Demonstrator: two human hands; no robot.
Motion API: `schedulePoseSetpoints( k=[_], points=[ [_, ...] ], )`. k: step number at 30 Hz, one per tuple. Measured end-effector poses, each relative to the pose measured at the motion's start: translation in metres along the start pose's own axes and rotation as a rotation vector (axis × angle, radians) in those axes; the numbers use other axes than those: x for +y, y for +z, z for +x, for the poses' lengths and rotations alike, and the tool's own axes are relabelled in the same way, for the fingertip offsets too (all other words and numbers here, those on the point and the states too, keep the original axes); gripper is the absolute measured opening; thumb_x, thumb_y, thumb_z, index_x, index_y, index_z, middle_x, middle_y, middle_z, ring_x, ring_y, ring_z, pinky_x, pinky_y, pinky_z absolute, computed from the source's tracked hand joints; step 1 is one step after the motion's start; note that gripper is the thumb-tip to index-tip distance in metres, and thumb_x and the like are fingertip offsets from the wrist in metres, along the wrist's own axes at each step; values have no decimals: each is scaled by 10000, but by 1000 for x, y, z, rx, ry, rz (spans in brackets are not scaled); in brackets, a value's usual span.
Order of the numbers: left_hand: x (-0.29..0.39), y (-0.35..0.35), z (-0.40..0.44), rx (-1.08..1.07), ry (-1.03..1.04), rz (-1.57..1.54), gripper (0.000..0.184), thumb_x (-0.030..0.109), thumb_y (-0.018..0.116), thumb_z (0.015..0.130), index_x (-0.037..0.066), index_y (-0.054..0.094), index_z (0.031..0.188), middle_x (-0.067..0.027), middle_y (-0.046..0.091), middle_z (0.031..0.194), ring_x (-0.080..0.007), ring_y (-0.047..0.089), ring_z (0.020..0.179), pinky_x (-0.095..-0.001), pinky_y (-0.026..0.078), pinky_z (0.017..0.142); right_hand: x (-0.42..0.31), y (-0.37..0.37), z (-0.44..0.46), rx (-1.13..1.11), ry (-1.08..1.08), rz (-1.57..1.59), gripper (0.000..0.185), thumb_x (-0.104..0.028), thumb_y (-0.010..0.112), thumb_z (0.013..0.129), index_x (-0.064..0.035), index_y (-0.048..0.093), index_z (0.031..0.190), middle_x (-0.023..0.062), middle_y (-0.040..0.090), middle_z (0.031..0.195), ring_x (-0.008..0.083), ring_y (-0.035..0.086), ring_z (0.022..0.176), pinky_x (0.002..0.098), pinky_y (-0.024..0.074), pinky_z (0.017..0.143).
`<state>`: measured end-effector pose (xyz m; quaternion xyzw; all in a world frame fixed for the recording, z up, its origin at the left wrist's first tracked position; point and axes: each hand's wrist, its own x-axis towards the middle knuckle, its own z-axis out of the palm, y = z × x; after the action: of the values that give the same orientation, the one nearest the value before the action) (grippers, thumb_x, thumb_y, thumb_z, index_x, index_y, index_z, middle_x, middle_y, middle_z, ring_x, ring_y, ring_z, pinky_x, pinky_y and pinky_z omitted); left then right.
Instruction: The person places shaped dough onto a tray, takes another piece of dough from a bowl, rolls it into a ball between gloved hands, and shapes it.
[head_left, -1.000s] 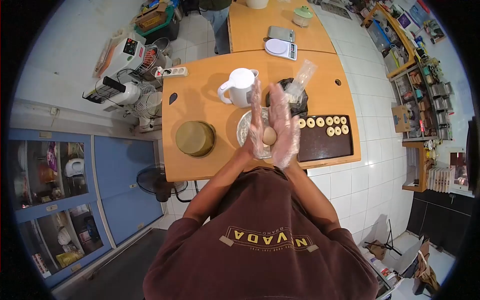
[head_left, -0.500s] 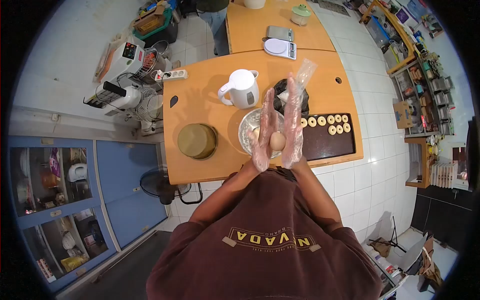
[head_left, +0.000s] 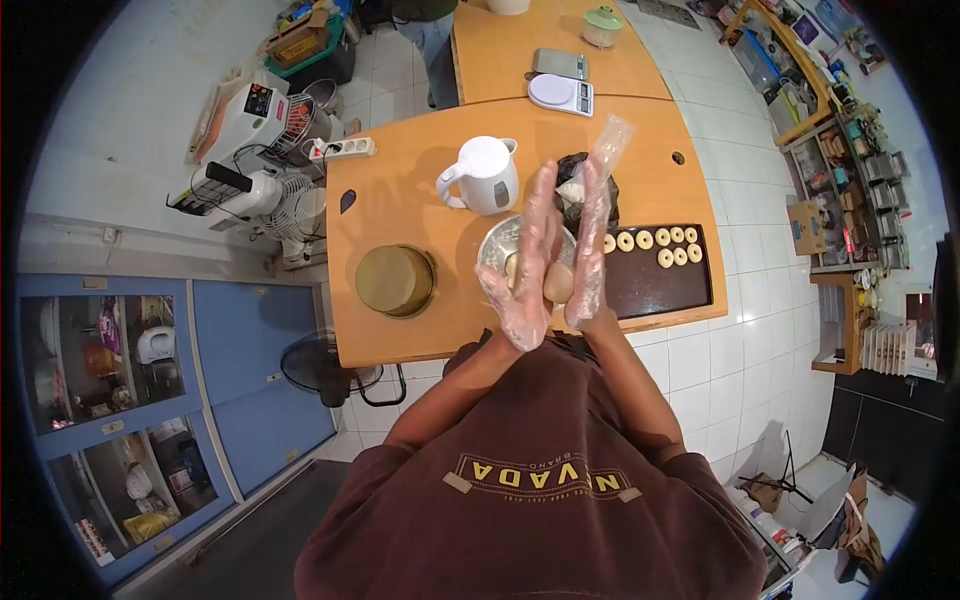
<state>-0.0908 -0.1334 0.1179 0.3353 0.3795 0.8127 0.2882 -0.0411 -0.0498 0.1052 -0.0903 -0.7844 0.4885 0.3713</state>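
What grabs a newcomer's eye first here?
Probably the left hand and right hand, covered in clear plastic, fingers extended, with a tan ball between the palms. Next, the pale rings on the dark tray to their right, then the white kettle standing beyond the bowl.

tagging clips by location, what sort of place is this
Probably a small bakery or baking kitchen: pale dough-like rings lie on a dark rectangular tray, a white plastic scale stands farther back, and a round tan dough-like ball is between hands in clear plastic.
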Motion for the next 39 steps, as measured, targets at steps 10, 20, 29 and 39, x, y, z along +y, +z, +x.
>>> schedulePoseSetpoints(
  k=[10, 20, 29, 39],
  points=[
    [-33, -16, -15, 52, -178, -71, 1225, 970, 125, 824, 85, 79, 1668, -98, 64, 1738, -285, 77, 1596, -446, 68, 1292, 5, 9, -10, -59, -60, -77, 988, -704, 413, 977, -1, 182, 1633, 224, 103, 1711, 381, 60, 1594, 496, 27, 1269],
    [-29, -29, 6, 129, -116, -376, 1133, 905, 61, 885, 86, 84, 1668, -86, 53, 1743, -239, 45, 1603, -418, -7, 1291, 3, 25, -11, -156, -70, 59, 980, -733, 348, 986, -31, 166, 1645, 214, 58, 1722, 350, -2, 1604, 502, -90, 1258],
    [-14, -24, 9, 78, 67, -111, 1159, 923, 9, 854, 100, 8, 1670, -57, -52, 1748, -236, -129, 1595, -446, -113, 1265, 34, 21, -10, -74, -116, 160, 1024, -704, 368, 990, 15, 44, 1643, 227, -5, 1722, 369, -14, 1597, 503, -17, 1270],
    [-11, -42, 25, 140, 2, -20, 1218, 974, 63, 807, 118, -25, 1670, -54, -66, 1744, -253, -55, 1599, -478, -20, 1281, 6, 32, -23, -155, -64, 338, 941, -671, 244, 1036, 5, 5, 1645, 203, -55, 1727, 367, -32, 1596, 514, -8, 1266]
  ],
)
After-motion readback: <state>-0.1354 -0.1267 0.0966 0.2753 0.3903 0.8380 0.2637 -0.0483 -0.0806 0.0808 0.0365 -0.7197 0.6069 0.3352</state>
